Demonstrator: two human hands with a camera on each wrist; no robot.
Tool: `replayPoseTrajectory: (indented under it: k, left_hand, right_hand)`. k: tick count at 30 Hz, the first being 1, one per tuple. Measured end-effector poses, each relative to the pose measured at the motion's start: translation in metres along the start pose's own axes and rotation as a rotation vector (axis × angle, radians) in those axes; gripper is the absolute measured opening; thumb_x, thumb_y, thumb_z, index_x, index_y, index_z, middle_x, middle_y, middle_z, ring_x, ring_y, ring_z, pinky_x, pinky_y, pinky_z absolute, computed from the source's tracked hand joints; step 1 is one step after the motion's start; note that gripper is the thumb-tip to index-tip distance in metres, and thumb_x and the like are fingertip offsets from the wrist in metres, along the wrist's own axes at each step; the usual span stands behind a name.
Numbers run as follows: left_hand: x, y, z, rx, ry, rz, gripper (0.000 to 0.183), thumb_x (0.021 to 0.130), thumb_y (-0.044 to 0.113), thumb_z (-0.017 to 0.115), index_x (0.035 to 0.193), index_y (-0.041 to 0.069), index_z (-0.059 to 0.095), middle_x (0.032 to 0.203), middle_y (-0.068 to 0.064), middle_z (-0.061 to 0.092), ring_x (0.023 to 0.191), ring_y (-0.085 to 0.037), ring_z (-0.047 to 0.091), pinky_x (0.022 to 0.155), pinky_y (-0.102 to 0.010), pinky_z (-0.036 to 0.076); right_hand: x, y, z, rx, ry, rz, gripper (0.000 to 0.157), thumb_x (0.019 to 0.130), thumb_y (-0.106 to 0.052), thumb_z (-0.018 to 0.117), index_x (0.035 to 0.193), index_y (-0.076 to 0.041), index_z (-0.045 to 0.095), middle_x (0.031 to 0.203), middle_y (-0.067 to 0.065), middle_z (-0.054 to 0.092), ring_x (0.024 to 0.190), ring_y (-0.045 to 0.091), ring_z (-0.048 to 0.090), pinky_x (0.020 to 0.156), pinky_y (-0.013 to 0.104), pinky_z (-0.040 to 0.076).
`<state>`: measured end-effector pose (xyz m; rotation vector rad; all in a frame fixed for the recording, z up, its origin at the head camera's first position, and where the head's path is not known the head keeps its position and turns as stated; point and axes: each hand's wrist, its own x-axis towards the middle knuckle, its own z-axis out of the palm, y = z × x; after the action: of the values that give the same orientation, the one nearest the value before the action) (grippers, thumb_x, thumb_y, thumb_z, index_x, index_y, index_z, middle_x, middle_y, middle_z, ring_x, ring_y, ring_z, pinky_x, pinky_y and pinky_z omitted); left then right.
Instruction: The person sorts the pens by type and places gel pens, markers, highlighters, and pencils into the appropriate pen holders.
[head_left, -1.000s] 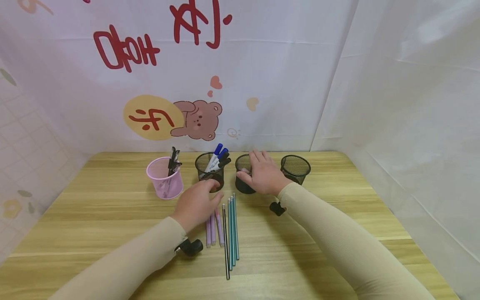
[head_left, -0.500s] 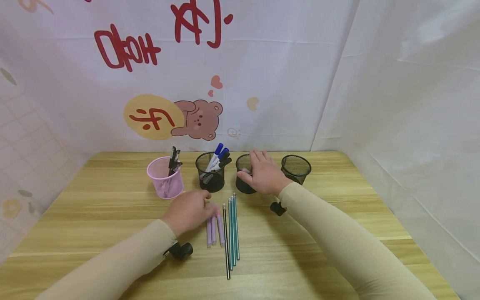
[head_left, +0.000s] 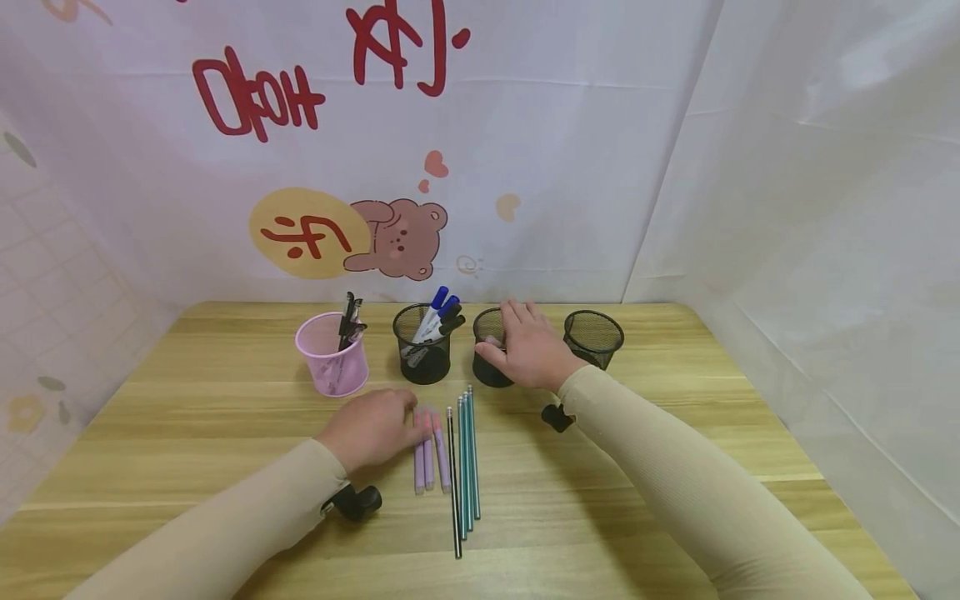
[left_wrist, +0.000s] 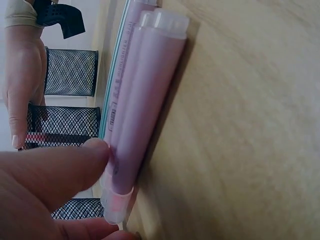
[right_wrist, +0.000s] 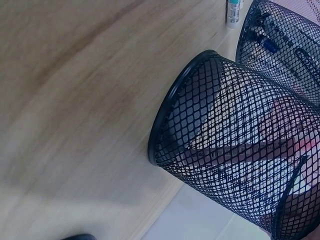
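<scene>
My left hand [head_left: 375, 427] is over the cap ends of several lilac highlighters [head_left: 443, 454] lying side by side on the table. In the left wrist view its thumb lies against the highlighters [left_wrist: 145, 95] and its fingers are beside the caps, with a gap between thumb and fingers. My right hand [head_left: 531, 347] rests across the rim of a black mesh pen holder [head_left: 491, 371], fingers straight and thumb at the left. Through the mesh, the right wrist view shows one highlighter [right_wrist: 225, 153] inside this holder.
Several pencils [head_left: 465, 467] lie right of the highlighters. A pink mesh holder [head_left: 337, 371] with black pens and a black mesh holder [head_left: 425, 364] with blue- and black-capped markers stand at the left. Another black mesh holder [head_left: 593, 333] stands at the right, partly behind the right arm.
My left hand has drawn back from in front of the marker holder, left and towards me, onto the highlighters' cap ends. My right hand has stayed on its holder.
</scene>
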<state>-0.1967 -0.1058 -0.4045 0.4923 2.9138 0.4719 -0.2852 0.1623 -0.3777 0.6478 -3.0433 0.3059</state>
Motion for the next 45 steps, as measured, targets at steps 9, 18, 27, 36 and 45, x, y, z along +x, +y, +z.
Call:
replayPoseTrajectory:
  k: [9, 18, 27, 36, 45]
  left_hand:
    - [-0.0003, -0.0027, -0.0002, -0.016, -0.032, 0.0, 0.046, 0.102, 0.041, 0.065, 0.131, 0.005, 0.07, 0.127, -0.016, 0.075, 0.12, -0.036, 0.071, 0.103, -0.053, 0.056]
    - [0.0005, -0.0021, -0.0033, -0.01, -0.052, 0.0, 0.043, 0.1, 0.03, 0.064, 0.133, 0.003, 0.067, 0.128, -0.015, 0.074, 0.118, -0.034, 0.071, 0.105, -0.053, 0.055]
    - [0.0025, -0.0022, -0.0038, 0.002, -0.055, 0.006, 0.039, 0.095, 0.024, 0.068, 0.126, 0.0, 0.069, 0.1, -0.006, 0.073, 0.089, -0.02, 0.065, 0.095, -0.049, 0.058]
    - [0.004, -0.0028, -0.0024, -0.038, -0.042, -0.04, 0.044, 0.093, 0.023, 0.07, 0.131, 0.001, 0.067, 0.095, -0.005, 0.071, 0.085, -0.02, 0.063, 0.088, -0.046, 0.059]
    - [0.0023, -0.0014, -0.0078, -0.182, -0.002, -0.113, 0.048, 0.094, 0.021, 0.068, 0.14, 0.007, 0.06, 0.08, -0.002, 0.062, 0.068, -0.017, 0.058, 0.062, -0.032, 0.047]
  right_hand:
    - [-0.0008, -0.0006, -0.0001, 0.0, 0.009, -0.004, 0.095, 0.105, -0.068, 0.039, 0.165, 0.003, 0.021, 0.173, 0.024, 0.02, 0.16, 0.05, 0.018, 0.131, 0.059, 0.019]
    - [-0.0013, -0.0021, -0.0015, 0.008, -0.003, 0.004, 0.094, 0.105, -0.067, 0.04, 0.165, 0.003, 0.022, 0.174, 0.024, 0.021, 0.161, 0.049, 0.017, 0.132, 0.059, 0.019]
    - [-0.0007, -0.0014, -0.0007, 0.005, 0.004, -0.002, 0.093, 0.106, -0.066, 0.04, 0.165, 0.003, 0.022, 0.173, 0.024, 0.021, 0.16, 0.049, 0.017, 0.132, 0.059, 0.019]
    - [-0.0007, -0.001, 0.0003, 0.002, 0.014, -0.005, 0.093, 0.105, -0.066, 0.041, 0.165, 0.004, 0.023, 0.173, 0.025, 0.022, 0.16, 0.049, 0.019, 0.132, 0.059, 0.019]
    - [-0.0002, -0.0004, 0.0007, 0.011, 0.008, 0.006, 0.093, 0.105, -0.067, 0.041, 0.165, 0.002, 0.022, 0.173, 0.023, 0.021, 0.16, 0.049, 0.018, 0.132, 0.058, 0.018]
